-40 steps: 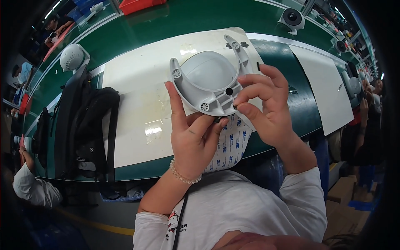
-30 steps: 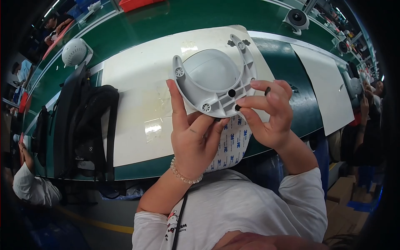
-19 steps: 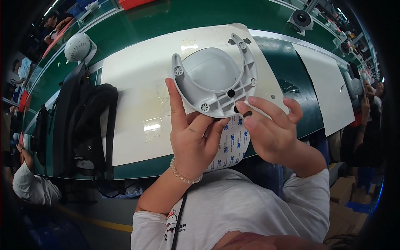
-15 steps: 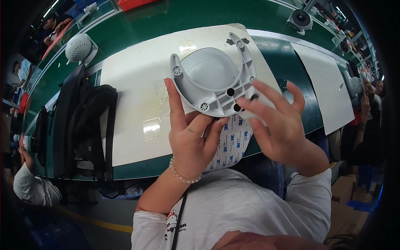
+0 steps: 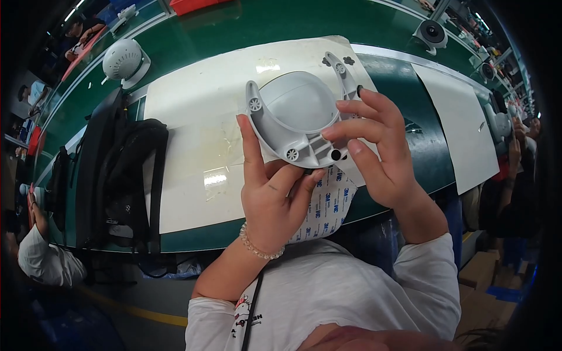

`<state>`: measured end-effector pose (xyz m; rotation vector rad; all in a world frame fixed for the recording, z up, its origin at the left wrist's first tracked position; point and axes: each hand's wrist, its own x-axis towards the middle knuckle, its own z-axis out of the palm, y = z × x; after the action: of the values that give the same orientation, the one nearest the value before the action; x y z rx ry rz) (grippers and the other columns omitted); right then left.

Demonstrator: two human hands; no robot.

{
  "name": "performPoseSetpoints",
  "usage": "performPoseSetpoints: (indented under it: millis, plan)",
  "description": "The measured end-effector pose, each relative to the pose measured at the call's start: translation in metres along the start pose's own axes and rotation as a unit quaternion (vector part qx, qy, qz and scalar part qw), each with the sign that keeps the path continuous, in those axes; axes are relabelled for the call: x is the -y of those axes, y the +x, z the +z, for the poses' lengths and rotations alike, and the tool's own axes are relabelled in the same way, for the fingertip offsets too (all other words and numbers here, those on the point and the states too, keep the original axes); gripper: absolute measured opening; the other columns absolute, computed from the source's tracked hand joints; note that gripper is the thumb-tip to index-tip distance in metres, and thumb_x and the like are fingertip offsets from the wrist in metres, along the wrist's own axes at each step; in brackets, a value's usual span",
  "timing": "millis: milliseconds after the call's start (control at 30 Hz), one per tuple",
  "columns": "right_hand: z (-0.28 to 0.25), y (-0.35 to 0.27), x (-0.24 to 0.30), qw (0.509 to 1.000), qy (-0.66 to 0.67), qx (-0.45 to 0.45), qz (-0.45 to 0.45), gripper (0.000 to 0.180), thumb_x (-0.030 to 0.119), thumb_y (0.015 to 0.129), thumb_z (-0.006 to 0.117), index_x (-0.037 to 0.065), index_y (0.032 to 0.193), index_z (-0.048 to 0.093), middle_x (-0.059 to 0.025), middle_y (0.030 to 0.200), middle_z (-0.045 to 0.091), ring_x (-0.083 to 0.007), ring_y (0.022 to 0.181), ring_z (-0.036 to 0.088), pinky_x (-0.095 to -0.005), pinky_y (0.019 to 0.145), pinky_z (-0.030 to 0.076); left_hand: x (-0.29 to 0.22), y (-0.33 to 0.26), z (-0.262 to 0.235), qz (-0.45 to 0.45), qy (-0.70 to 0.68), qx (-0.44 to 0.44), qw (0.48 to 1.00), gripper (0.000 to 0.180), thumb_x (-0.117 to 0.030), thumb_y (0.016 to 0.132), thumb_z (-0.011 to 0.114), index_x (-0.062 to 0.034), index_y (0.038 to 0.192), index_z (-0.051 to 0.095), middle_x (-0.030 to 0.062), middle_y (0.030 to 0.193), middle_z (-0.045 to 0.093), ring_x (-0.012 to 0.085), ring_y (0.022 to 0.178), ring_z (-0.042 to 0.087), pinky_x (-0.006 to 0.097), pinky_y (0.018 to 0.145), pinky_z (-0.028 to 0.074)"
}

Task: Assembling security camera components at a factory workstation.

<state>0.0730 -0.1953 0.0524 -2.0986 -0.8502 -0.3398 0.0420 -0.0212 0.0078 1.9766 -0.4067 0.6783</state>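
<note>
Grey domed plastic housing point(image 5: 298, 120) is held up above the white mat point(image 5: 199, 140) on the green counter point(image 5: 246, 26), near its front edge. Left hand point(image 5: 272, 199) grips its lower rim; right hand point(image 5: 374, 149) pinches its right side. A printed backing sheet point(image 5: 325, 207) hangs beneath.

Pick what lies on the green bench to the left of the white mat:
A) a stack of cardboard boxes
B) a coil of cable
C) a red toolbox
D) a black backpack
D: a black backpack with straps lies on the green bench, just left of the white mat.
</note>
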Motion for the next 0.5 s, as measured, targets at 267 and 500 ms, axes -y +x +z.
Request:
performPoseSetpoints:
  millis: [267,500]
  plan:
    - [-0.006,-0.005,-0.018,0.973,0.183,-0.143,0.008,0.020,0.008,0.080,0.060,0.007,0.099,0.057,-0.0108,0.117,0.044,-0.0210,0.115,0.040,-0.0328,0.095,0.031,0.005,-0.004,0.001,-0.002,-0.023,-0.016,1.000,0.009,-0.006,0.071,0.069,-0.0013,0.078,0.065,0.0344,0.137,0.015,0.0168,0.064,0.065,0.024,0.060,0.050]
    - [0.000,-0.002,-0.031,0.962,0.204,-0.130,0.130,0.011,0.016,0.085,0.057,0.006,0.089,0.058,-0.0087,0.121,0.040,-0.0198,0.116,0.036,-0.0326,0.096,0.027,0.004,-0.003,0.001,-0.006,-0.034,-0.015,0.999,0.010,-0.007,0.072,0.069,0.0003,0.076,0.064,0.0341,0.137,0.015,0.0145,0.060,0.062,0.023,0.059,0.049]
